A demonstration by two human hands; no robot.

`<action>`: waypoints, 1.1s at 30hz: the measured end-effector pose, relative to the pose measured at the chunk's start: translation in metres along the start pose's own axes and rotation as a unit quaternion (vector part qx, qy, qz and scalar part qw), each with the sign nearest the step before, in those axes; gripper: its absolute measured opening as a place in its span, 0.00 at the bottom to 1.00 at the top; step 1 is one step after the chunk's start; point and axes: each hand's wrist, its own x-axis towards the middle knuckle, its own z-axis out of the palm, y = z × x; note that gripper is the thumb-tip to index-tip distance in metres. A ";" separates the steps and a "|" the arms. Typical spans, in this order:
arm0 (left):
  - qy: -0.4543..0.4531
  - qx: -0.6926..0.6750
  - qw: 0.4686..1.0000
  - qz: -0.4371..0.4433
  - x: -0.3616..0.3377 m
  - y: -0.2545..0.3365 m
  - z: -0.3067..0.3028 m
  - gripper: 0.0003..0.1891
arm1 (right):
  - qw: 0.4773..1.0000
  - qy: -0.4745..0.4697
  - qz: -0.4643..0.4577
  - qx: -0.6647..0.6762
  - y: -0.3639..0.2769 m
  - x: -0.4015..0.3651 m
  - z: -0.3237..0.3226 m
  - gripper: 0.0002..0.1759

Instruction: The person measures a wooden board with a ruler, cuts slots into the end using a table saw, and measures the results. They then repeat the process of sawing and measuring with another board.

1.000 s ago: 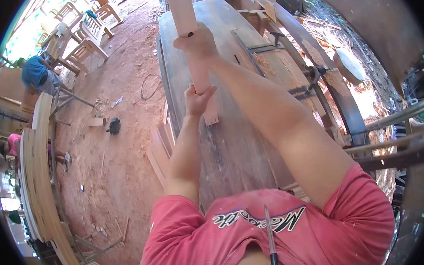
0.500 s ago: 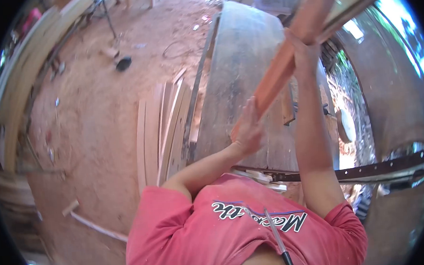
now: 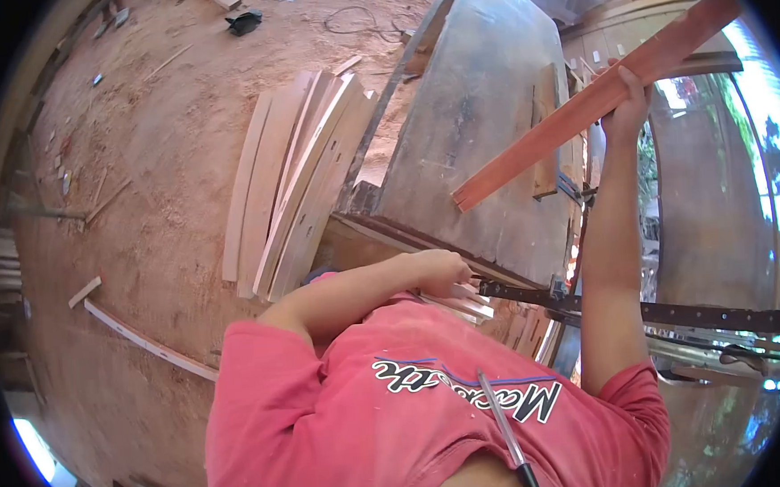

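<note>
A long reddish wooden board (image 3: 570, 121) slants across the workbench, its lower end over the bench top and its far end raised at the upper right. My right hand (image 3: 625, 109) is closed around the board's middle, thumb on the near face. Down by the bench's front edge, close to my shirt, my left hand (image 3: 441, 272) is curled with its fingers turned under; what they hold, if anything, is hidden. Just right of those fingers begins a dark metal strip with holes (image 3: 608, 306). The worn workbench top (image 3: 453, 106) lies beneath the board.
Several pale cut planks (image 3: 293, 187) lean against the bench's left side. A short wooden block (image 3: 542, 131) is fixed at the bench's right edge. On the dirt floor are a thin wooden strip (image 3: 150, 343), a black object (image 3: 244, 22) and wood scraps.
My left hand has let go of the board and moved down to the bench's front edge. My right hand still holds the board, which has swung to a flatter slant toward the right.
</note>
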 end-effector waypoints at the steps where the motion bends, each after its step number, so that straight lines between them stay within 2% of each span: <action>1: 0.011 -0.017 0.999 -0.045 -0.010 -0.004 -0.003 0.20 | 1.000 0.002 0.002 0.000 -0.001 -0.002 0.002 0.25; 2: 0.036 -0.032 0.994 -0.097 -0.030 -0.004 -0.001 0.20 | 1.000 -0.019 -0.003 0.017 -0.004 -0.008 0.006 0.25; 3: 0.060 -0.014 0.994 -0.090 -0.051 -0.005 -0.003 0.20 | 0.999 -0.035 -0.008 0.033 -0.007 -0.011 0.004 0.24; 6: 0.234 -0.034 0.951 -0.201 -0.105 -0.048 0.043 0.21 | 0.994 -0.083 -0.010 0.074 -0.005 -0.006 -0.011 0.23; 8: 0.364 -0.148 0.838 -0.378 -0.157 -0.041 0.069 0.22 | 0.990 -0.104 -0.007 0.100 -0.002 -0.008 -0.015 0.23; 10: 0.466 -0.107 0.734 -0.482 -0.205 -0.045 0.108 0.22 | 0.993 -0.094 -0.035 0.065 -0.009 -0.018 -0.013 0.22; 12: 0.453 -0.042 0.655 -0.603 -0.259 -0.079 0.170 0.22 | 0.992 -0.109 0.013 0.069 0.021 0.014 -0.046 0.23; 13: 0.466 -0.044 0.628 -0.622 -0.273 -0.063 0.181 0.22 | 0.998 -0.056 0.001 0.027 0.036 0.029 -0.058 0.22; 15: 0.482 -0.126 0.585 -0.640 -0.298 -0.016 0.194 0.25 | 0.998 -0.034 0.033 -0.048 0.043 0.054 -0.067 0.26; 17: 0.482 -0.159 0.572 -0.644 -0.311 0.012 0.212 0.28 | 0.985 0.078 -0.009 -0.152 0.030 0.041 -0.050 0.33; 19: 0.505 -0.141 0.565 -0.637 -0.311 0.010 0.243 0.28 | 0.997 -0.024 0.056 -0.052 0.000 0.014 -0.030 0.31; 20: 0.537 -0.147 0.571 -0.603 -0.307 0.019 0.245 0.30 | 0.992 -0.079 0.097 0.021 -0.005 0.016 -0.028 0.30; 21: 0.568 -0.151 0.578 -0.566 -0.300 0.026 0.247 0.31 | 0.987 -0.136 0.054 0.072 -0.006 0.008 -0.020 0.27; 23: 0.585 -0.171 0.600 -0.518 -0.285 0.039 0.241 0.38 | 0.974 -0.178 0.078 0.119 -0.036 -0.053 0.026 0.27; 25: 0.577 -0.142 0.652 -0.471 -0.271 0.059 0.223 0.48 | 0.964 -0.200 0.081 0.156 -0.057 -0.126 0.080 0.27; 27: 0.595 -0.111 0.697 -0.384 -0.270 0.048 0.228 0.51 | 0.944 -0.234 0.090 0.213 -0.057 -0.182 0.126 0.28; 29: 0.662 -0.056 0.671 -0.329 -0.283 0.077 0.228 0.51 | 0.930 -0.253 0.148 0.219 -0.035 -0.244 0.180 0.27; 31: 0.617 -0.092 0.683 -0.381 -0.312 0.084 0.244 0.53 | 0.896 -0.323 0.191 0.236 -0.003 -0.303 0.222 0.28; 32: 0.630 -0.082 0.667 -0.389 -0.330 0.099 0.252 0.53 | 0.884 -0.334 0.228 0.236 0.008 -0.338 0.242 0.27; 33: 0.638 -0.081 0.663 -0.384 -0.350 0.124 0.261 0.49 | 0.872 -0.341 0.264 0.232 0.018 -0.377 0.260 0.27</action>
